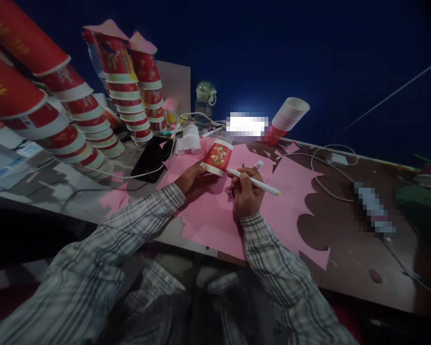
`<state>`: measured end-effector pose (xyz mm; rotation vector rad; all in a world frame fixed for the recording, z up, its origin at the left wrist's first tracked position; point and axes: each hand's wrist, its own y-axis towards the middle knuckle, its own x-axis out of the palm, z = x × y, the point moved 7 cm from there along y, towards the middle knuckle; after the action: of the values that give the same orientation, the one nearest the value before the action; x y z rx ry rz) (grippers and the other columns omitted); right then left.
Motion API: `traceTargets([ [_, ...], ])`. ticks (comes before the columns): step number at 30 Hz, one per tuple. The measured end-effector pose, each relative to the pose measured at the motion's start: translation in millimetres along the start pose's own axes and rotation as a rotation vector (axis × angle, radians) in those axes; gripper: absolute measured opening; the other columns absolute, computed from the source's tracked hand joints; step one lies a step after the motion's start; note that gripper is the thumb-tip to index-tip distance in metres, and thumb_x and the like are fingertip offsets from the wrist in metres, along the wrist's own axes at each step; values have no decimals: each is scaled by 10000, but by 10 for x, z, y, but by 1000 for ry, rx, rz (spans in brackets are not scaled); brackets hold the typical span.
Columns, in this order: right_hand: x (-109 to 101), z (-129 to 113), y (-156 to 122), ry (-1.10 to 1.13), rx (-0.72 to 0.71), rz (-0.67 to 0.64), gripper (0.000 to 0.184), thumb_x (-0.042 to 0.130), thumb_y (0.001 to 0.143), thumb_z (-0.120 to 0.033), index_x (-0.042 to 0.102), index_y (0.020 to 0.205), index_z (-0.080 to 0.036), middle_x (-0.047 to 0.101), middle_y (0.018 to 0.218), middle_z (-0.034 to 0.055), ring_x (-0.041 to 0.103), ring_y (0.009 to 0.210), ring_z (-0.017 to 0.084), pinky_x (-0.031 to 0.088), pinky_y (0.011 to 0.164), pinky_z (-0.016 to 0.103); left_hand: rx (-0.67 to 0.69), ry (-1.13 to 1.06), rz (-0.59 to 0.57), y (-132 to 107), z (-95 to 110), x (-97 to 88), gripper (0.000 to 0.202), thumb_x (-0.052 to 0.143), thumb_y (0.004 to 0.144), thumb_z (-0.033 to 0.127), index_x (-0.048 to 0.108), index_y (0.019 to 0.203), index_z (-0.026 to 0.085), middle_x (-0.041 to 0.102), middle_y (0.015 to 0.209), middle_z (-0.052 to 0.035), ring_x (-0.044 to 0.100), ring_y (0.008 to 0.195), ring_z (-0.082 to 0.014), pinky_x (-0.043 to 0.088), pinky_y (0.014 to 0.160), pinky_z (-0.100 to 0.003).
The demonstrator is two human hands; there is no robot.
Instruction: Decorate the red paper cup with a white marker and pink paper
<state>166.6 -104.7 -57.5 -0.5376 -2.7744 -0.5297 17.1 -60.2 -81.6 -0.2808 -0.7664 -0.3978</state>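
A red paper cup (219,155) with a gold print and white bands is tilted in my left hand (193,179), whose fingers wrap its lower side. My right hand (249,191) grips a white marker (256,182) with a yellowish end. The marker's tip is at the cup's right lower side; whether it touches cannot be made out. Beneath both hands lie cut sheets of pink paper (215,230). A small white cap-like piece (259,164) shows just behind my right hand. Dark loops, partly hidden by that hand, lie on the paper.
Towers of stacked red cups (124,96) with pink cone tops stand at the left. White cups (188,139), a black phone (153,160) and a clear bottle (204,100) are behind my hands. A leaning cup stack (290,112) stands at the back; a white cable (314,167) curls at right.
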Motion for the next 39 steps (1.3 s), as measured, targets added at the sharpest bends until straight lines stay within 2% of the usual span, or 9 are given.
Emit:
traceTargets([
  [9, 63, -52, -54, -94, -17, -94, 266, 645, 858, -463, 649, 881, -198, 594, 599, -47, 510, 492, 84, 421, 469, 221, -77, -95, 2, -17, -62, -9, 321, 684, 790, 292, 646, 1073, 146, 748, 1025, -101, 712, 958, -249, 513, 925, -408],
  [13, 92, -114, -64, -136, -60, -100, 247, 631, 872, -443, 650, 872, -196, 592, 590, -47, 494, 467, 77, 390, 425, 207, -48, -96, 20, -32, -62, 5, 311, 716, 790, 309, 663, 1043, 136, 748, 1016, -99, 710, 952, -240, 494, 976, -417],
  [17, 72, -68, -35, -127, -63, -71, 241, 633, 878, -432, 641, 895, -192, 613, 630, -38, 540, 523, 83, 431, 470, 212, -7, -34, 17, -37, -29, 18, 381, 755, 759, 290, 657, 1091, 132, 743, 1061, -119, 712, 974, -252, 502, 969, -417],
  [22, 20, 27, 0, -13, -31, -34, 247, 605, 901, -443, 604, 926, -198, 614, 652, -43, 576, 581, 87, 466, 536, 220, -45, -50, 13, -38, -29, 24, 408, 738, 758, 285, 651, 1111, 101, 738, 1075, -153, 717, 974, -267, 510, 956, -418],
  [29, 103, -91, -57, -106, -43, -113, 244, 638, 862, -438, 652, 877, -195, 599, 593, -50, 511, 479, 77, 427, 457, 212, -60, -102, 27, -23, -50, 20, 265, 688, 769, 238, 661, 1006, 121, 749, 1015, -110, 720, 947, -248, 507, 961, -417],
  [33, 86, -87, -30, -126, -54, -73, 244, 642, 860, -439, 647, 874, -196, 612, 604, -46, 530, 496, 79, 424, 453, 202, -67, -94, 19, -27, -46, 40, 283, 666, 776, 239, 662, 1026, 106, 748, 1024, -128, 718, 952, -258, 517, 943, -412],
  [36, 25, 2, 6, -45, -6, -15, 254, 631, 864, -454, 624, 889, -201, 618, 619, -46, 548, 517, 82, 436, 471, 200, -91, -72, 28, -35, -46, 32, 332, 644, 795, 253, 655, 1082, 87, 744, 1048, -161, 718, 963, -270, 520, 925, -413],
  [39, 7, 22, 10, 11, -9, -15, 229, 629, 867, -437, 627, 879, -209, 607, 616, -48, 554, 534, 83, 451, 494, 200, -103, -64, 42, -29, -49, 0, 331, 640, 804, 254, 655, 1097, 100, 745, 1057, -155, 720, 965, -263, 521, 914, -409],
])
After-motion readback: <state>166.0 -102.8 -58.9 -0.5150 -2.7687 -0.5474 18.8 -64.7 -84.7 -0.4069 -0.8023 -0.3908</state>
